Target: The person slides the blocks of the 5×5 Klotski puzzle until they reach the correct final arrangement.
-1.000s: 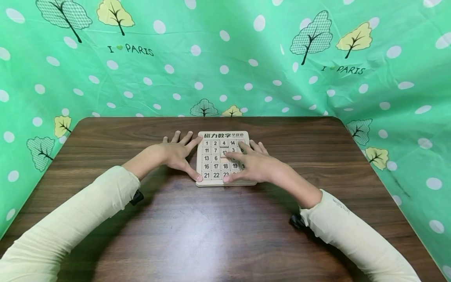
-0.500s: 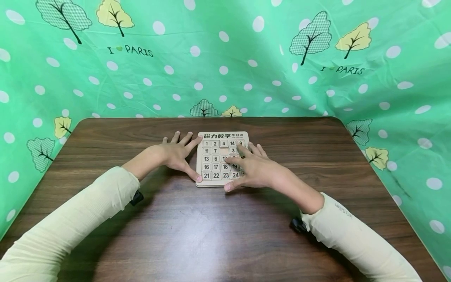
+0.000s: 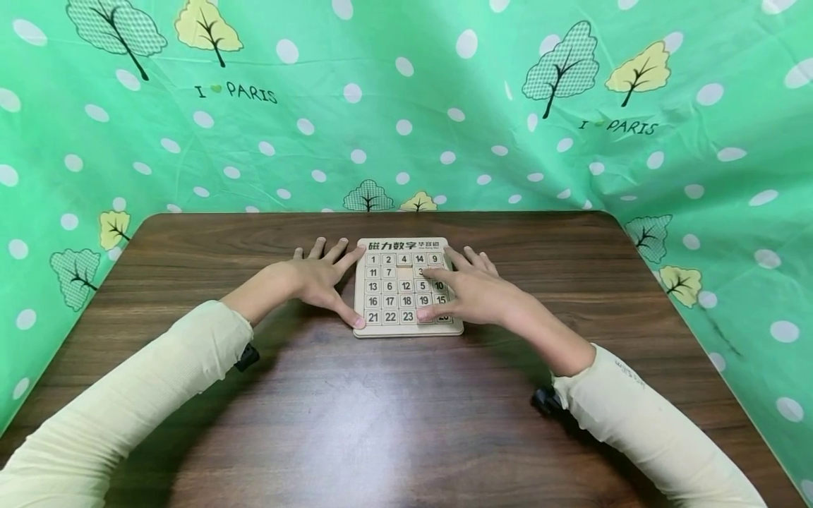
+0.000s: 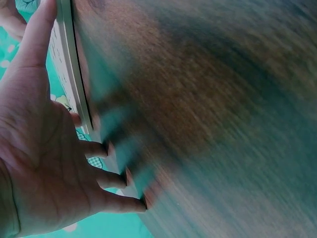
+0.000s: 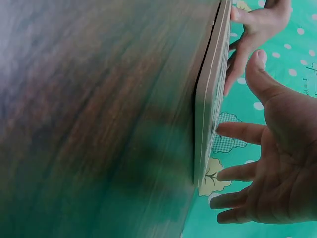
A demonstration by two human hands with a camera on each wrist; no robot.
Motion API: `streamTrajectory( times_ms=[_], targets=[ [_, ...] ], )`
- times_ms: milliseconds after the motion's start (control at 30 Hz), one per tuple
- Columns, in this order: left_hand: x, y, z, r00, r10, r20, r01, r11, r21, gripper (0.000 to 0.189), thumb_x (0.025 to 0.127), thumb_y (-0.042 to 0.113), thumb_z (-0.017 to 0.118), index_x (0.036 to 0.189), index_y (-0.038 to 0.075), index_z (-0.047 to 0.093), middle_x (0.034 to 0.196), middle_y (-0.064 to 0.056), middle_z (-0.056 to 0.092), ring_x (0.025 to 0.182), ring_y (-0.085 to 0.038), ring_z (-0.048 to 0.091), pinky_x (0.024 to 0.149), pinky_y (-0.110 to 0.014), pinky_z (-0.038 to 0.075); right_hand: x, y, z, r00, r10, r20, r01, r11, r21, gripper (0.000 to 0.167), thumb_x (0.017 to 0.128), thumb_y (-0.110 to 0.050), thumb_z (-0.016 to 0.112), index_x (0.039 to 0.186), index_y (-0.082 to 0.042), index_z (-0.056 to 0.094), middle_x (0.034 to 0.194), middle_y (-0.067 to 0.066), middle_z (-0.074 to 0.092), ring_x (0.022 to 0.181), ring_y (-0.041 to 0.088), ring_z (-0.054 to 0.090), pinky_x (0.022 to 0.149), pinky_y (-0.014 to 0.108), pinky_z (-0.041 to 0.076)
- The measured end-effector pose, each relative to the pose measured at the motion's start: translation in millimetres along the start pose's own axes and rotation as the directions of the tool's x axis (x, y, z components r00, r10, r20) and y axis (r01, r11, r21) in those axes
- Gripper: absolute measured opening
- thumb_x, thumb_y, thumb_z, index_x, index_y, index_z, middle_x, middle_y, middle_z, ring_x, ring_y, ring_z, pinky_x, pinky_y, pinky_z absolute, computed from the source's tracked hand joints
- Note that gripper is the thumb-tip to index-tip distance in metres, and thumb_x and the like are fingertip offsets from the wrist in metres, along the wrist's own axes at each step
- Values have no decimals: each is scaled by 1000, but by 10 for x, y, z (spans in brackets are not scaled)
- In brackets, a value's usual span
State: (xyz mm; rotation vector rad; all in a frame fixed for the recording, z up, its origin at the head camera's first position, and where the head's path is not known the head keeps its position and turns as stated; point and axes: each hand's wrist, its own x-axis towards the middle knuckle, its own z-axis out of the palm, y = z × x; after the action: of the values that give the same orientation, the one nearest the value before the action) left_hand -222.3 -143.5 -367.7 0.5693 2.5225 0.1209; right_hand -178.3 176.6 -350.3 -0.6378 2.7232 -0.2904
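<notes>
A wooden sliding number puzzle (image 3: 389, 286) lies flat mid-table, with printed characters along its top strip. My left hand (image 3: 317, 279) is spread flat beside it. Its index finger touches the top left corner and its thumb the bottom left corner. My right hand (image 3: 473, 291) reaches over the right side. The straight index finger presses a tile in the second row, by the 3. The thumb rests on the bottom row and hides a tile there. An empty slot (image 3: 404, 271) shows left of the 3. The wrist views show the board edge (image 4: 67, 64) (image 5: 210, 99) beside each open palm (image 4: 39, 163) (image 5: 282, 148).
The dark wooden table (image 3: 381, 409) spreads wide around the board. A green cloth backdrop (image 3: 406, 106) with white dots and trees encloses the far and side edges. Both forearms in pale sleeves (image 3: 114, 402) (image 3: 641, 423) rest toward the near edge.
My right hand shifted right and slightly away; its index finger moved from the third row to the second. Tiles 12, 5 and 10 now show. The left hand stayed put.
</notes>
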Motion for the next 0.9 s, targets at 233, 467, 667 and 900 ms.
streamTrajectory(
  times_ms=[233, 467, 667, 900],
  targets=[
    [-9, -5, -5, 1000, -9, 1, 9, 1000, 3, 155, 73, 96, 80, 182, 36, -13, 191, -18, -15, 174, -55, -16, 134, -85, 0, 31, -14, -12, 1000, -10, 20, 10, 1000, -13, 93, 95, -76, 76, 171, -28, 52, 188, 29, 14, 172, 63, 7, 138, 79, 4],
    [-9, -12, -11, 1000, -16, 8, 16, 1000, 3, 155, 73, 96, 80, 182, 36, -13, 191, -17, -16, 174, -55, -18, 134, -85, -1, 78, -99, 14, 999, -30, 31, 30, 999, 11, 97, 95, -76, 75, 174, -28, 47, 188, 30, 13, 171, 65, 8, 139, 77, 4],
    [-2, 4, -22, 1000, -18, 13, 18, 1000, 5, 154, 75, 95, 80, 182, 36, -13, 190, -17, -17, 173, -56, -18, 135, -84, -1, 130, -157, 24, 998, -25, 57, 24, 1000, 11, 100, 93, -76, 78, 175, -30, 45, 189, 27, 12, 172, 63, 6, 140, 76, 1],
    [-12, 27, -24, 1000, -19, 19, 19, 1000, 0, 154, 75, 94, 81, 182, 35, -13, 190, -17, -17, 173, -56, -18, 134, -85, -1, 171, -117, 9, 999, -34, 37, 34, 999, 14, 91, 97, -72, 76, 173, -31, 50, 189, 26, 13, 172, 63, 7, 139, 77, 4]
  ],
)
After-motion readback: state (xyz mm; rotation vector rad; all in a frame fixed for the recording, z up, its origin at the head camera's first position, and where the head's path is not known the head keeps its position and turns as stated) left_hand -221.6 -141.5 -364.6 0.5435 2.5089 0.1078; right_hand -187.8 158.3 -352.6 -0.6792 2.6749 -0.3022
